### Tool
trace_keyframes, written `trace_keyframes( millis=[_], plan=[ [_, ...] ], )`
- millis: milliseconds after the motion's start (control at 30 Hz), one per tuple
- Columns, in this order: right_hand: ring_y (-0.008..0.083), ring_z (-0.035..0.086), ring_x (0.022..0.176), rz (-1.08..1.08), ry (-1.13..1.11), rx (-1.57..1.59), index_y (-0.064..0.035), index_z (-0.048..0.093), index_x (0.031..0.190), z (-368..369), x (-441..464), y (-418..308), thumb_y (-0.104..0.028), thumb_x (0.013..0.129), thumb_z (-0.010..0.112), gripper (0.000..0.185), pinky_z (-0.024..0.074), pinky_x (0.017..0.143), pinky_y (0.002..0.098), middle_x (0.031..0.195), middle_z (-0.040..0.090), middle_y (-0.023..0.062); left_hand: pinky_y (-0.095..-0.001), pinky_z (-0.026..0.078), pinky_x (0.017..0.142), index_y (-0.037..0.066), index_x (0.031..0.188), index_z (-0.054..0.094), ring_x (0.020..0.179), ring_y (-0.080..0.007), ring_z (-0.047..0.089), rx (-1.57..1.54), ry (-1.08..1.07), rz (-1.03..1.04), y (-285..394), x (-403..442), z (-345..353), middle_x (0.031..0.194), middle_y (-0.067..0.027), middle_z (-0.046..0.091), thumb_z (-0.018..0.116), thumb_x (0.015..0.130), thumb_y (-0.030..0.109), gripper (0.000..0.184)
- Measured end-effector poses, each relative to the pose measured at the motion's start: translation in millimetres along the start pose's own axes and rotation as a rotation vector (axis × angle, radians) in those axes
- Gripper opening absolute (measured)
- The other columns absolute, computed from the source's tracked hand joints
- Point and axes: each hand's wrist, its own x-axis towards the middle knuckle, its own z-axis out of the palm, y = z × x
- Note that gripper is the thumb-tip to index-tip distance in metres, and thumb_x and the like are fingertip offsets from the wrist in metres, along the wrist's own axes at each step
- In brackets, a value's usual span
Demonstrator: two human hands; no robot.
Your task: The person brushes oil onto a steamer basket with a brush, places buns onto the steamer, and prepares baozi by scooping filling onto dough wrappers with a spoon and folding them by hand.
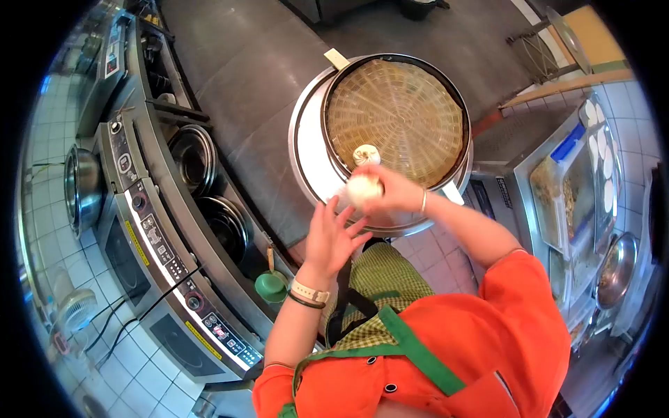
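Observation:
A round steamer tray (404,115) with a woven mat and a dark rim rests on a wide round metal-edged stand. One pleated bun (366,155) sits on the mat at its near left edge. Just below that bun, my right hand (391,189) holds a pale dough bun (364,189) between its fingers, over the tray's near rim. My left hand (334,237) is beside it, lower and to the left, with its fingers spread and nothing in it.
Induction cookers (157,240) line the left, with metal bowls (194,160) and a green ladle (271,286) beside them. On the right counter are a plastic container of filling (557,198), flat dough rounds (601,150) and a metal bowl (617,270).

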Motion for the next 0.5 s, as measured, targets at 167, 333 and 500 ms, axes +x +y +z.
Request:
trace_keyframes(
  millis=[167,333,500],
  plan=[
    [0.0319,0.047,0.103,-0.139,0.281,-0.591,-0.0081,0.046,0.110,-56.7,100.8,35.3,-0.020,0.059,0.072,0.059,0.0393,0.088,0.0361,0.108,0.048,0.0173,-0.0512,0.036,0.091,0.011,0.131,0.027,0.115,-0.0378,0.038,-0.081,0.107,0.103,-1.2,-11.6,-33.6,0.127,-0.0175,0.036,0.031,0.090,0.046,0.054],
    [0.0326,0.045,0.105,-0.009,0.153,-0.905,-0.0056,0.045,0.111,-49.5,157.3,76.0,-0.017,0.060,0.071,0.058,0.0377,0.091,0.0367,0.114,0.045,0.0166,-0.0460,0.036,0.092,0.008,0.126,0.032,0.111,-0.0340,0.042,-0.157,0.130,0.149,-18.8,-25.5,-58.4,0.124,-0.0148,0.039,0.034,0.090,0.042,0.050],
    [0.0331,0.042,0.111,0.015,0.138,-0.803,-0.0055,0.043,0.115,-52.1,137.3,55.1,-0.017,0.061,0.071,0.062,0.0349,0.094,0.0384,0.121,0.043,0.0168,-0.0473,0.034,0.094,0.008,0.121,0.040,0.114,-0.0355,0.040,-0.159,0.179,0.184,-24.9,-38.5,-59.8,0.123,-0.0159,0.040,0.036,0.090,0.040,0.045]
  ],
)
